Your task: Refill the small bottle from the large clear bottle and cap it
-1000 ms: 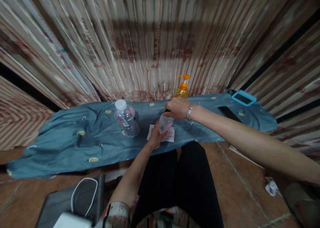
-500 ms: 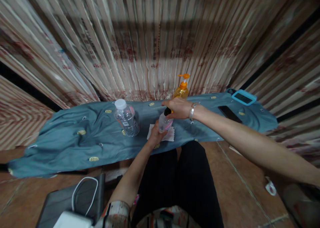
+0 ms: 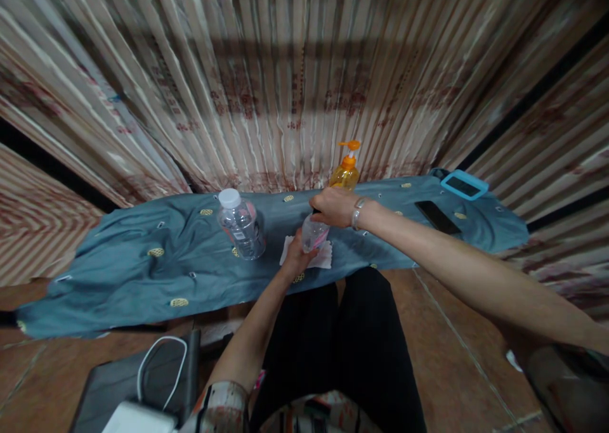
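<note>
A small clear bottle with a pink mark stands at the middle of the cloth-covered surface, over a white scalloped cloth. My left hand is closed around the lower part of this bottle. From above, my right hand grips the bottle's black cap, which the fingers mostly cover. Just behind that hand stands a pump bottle of yellow liquid with an orange pump. To the left, a larger clear bottle with a white cap stands upright.
A blue-grey patterned cloth covers the narrow surface. A black phone and a blue-framed device lie at the right. Pleated curtain hangs behind. A white cable lies on a dark item at lower left.
My right hand has turned and its fingers have curled further over the black cap, hiding more of it. My left hand and the bottle have stayed in place.
</note>
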The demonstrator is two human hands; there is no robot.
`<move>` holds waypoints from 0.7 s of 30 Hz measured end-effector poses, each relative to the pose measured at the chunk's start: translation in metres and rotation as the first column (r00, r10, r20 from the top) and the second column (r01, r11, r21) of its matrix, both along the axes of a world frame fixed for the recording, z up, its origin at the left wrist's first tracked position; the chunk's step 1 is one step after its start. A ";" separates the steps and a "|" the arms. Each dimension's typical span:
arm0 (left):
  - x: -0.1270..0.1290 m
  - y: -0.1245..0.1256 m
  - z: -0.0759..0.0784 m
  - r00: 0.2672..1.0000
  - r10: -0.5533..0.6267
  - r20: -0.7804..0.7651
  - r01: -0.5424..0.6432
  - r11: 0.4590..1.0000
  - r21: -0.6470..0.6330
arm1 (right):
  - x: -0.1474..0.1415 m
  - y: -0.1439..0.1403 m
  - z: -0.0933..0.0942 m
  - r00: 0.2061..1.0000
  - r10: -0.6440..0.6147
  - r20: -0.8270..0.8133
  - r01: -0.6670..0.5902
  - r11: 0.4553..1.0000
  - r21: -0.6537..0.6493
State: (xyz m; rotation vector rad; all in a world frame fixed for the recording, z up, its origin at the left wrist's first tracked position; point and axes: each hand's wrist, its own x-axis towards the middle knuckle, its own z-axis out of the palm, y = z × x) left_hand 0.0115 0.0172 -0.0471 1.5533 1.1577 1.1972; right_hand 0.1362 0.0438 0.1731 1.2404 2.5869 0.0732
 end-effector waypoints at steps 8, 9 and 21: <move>0.000 0.000 0.002 1.000 0.009 0.008 -0.009 1.000 -0.001 | 0.001 -0.001 -0.001 1.000 0.015 -0.007 -0.015 1.000 0.007; 0.000 -0.001 0.003 1.000 0.015 0.004 -0.015 1.000 0.003 | 0.001 -0.002 -0.002 1.000 0.004 -0.003 -0.004 1.000 0.013; 0.001 -0.001 0.003 1.000 0.024 0.002 -0.024 1.000 0.018 | 0.000 -0.004 0.000 0.999 0.029 0.030 -0.030 0.999 0.042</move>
